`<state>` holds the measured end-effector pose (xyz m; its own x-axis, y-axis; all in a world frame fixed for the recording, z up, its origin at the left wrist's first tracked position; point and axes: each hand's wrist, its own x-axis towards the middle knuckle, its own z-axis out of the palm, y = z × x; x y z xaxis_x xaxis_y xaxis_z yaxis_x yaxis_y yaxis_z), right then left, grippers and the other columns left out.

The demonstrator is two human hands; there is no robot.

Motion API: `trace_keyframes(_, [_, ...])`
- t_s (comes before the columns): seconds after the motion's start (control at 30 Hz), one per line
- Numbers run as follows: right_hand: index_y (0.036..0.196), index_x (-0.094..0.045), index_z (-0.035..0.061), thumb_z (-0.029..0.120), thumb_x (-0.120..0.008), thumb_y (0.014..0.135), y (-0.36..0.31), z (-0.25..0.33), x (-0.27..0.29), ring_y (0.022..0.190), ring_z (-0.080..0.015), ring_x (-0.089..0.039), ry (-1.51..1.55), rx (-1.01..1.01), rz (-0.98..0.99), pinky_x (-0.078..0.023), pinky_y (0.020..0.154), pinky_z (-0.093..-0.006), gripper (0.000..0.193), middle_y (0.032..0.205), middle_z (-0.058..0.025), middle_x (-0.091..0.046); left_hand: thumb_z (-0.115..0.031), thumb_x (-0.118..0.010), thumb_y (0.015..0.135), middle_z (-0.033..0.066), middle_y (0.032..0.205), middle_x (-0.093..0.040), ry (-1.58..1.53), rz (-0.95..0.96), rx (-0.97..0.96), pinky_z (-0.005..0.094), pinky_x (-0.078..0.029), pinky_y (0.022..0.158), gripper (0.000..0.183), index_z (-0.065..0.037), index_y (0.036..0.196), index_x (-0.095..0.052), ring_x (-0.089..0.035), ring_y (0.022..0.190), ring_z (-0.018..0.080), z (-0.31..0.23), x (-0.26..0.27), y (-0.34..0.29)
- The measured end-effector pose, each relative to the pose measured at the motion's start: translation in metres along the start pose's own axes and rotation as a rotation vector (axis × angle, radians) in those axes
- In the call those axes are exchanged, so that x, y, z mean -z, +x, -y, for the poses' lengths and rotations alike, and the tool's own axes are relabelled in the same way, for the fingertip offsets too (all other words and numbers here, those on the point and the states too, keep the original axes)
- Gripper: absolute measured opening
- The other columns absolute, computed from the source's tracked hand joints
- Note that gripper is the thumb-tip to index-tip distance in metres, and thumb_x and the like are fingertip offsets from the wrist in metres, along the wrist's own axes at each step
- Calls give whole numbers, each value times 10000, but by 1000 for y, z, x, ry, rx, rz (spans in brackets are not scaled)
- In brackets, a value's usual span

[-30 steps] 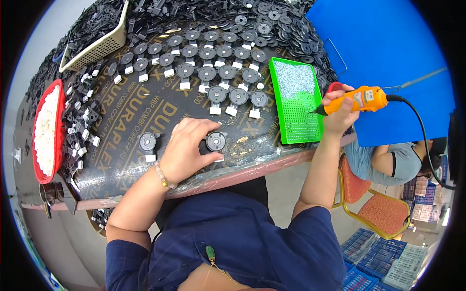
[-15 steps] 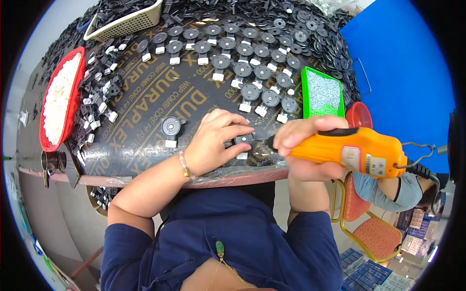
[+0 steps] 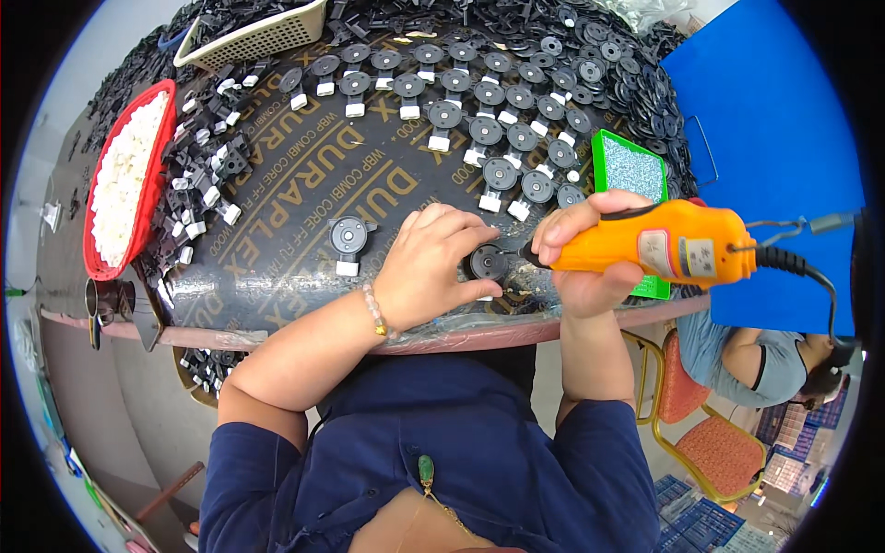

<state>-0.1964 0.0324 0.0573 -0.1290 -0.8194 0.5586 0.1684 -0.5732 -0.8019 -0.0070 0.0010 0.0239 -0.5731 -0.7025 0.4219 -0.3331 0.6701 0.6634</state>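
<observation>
My left hand rests on the table with thumb and fingers curved round a round black plastic part, which lies face up. The closed fingers of my right hand grip an orange electric screwdriver, held nearly level. Its black nose points left, and its thin bit reaches toward the part's edge; I cannot tell whether it touches. A similar disc with a white end piece lies left of my left hand. Several more such assemblies stand in loose rows beyond my hands.
A green tray of small silvery pieces sits partly behind the screwdriver. At left are a red basket of white pieces and loose black-and-white parts. A beige basket and piled black parts line the back. Another person is at right.
The whole view has shifted, moving the table things rightward. The screwdriver has tipped to a more level angle. Between my left fingers, the black part now shows more of its round face.
</observation>
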Motion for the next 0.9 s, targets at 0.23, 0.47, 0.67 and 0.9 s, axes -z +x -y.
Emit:
trace_keyframes(0.23, [1137, -427, 64, 696, -585, 837, 1, -10, 1, 556, -175, -584, 19, -63, -9, -518, 558, -325, 717, 759, -114, -619, -307, -836, 659, 36, 1048, -645, 144, 109, 18, 375, -418, 878, 496, -77, 1075, -694, -554, 1039, 233, 7, -5, -5])
trace_keyframes(0.47, [1036, -467, 43, 582, -709, 815, -2, -4, -13, 574, -187, -596, 15, -102, 48, -523, 553, -295, 630, 755, -135, -626, -268, -826, 662, 37, 1014, -649, 98, 115, 24, 381, -417, 846, 456, -79, 1052, -683, -561, 1010, 239, 4, -7, 0])
trace_keyframes(0.67, [1114, -467, 17, 622, -691, 806, -2, -5, -7, 542, -185, -590, 24, -88, -47, -528, 521, -307, 715, 734, -148, -633, -270, -829, 665, 35, 999, -648, 105, 96, -5, 391, -420, 847, 452, -81, 1047, -679, -567, 1004, 247, 3, -10, -2])
trace_keyframes(0.9, [1161, -465, -4, 612, -600, 887, 24, 30, 102, 543, -161, -569, -346, 203, -279, -490, 509, -286, 688, 720, -110, -615, -254, -821, 693, 52, 1054, -656, 139, 71, -29, 395, -435, 864, 473, -73, 1105, -674, -568, 1025, 259, 3, -11, -3])
